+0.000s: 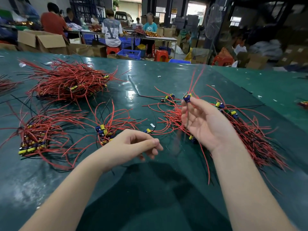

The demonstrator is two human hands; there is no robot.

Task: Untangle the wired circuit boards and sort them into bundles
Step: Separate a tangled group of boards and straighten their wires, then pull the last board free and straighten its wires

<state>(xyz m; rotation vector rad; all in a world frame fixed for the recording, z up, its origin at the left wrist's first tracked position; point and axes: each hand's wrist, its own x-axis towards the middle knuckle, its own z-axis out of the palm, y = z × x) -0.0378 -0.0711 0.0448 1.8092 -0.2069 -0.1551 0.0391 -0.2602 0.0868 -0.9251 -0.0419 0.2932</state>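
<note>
Around the hands, red-wired piles crowd the green table (pixel 166 77); right hand (pixel 205 120) pinches a circuit board (pixel 187 98), left hand (pixel 133 145) loosely curled, empty.

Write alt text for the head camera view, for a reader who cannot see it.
A person's right hand pinches a small wired circuit board above a green table, while the left hand hovers loosely curled and empty. Red-wired boards lie in a large pile far left, two bundles near left, and a tangle right.
</note>
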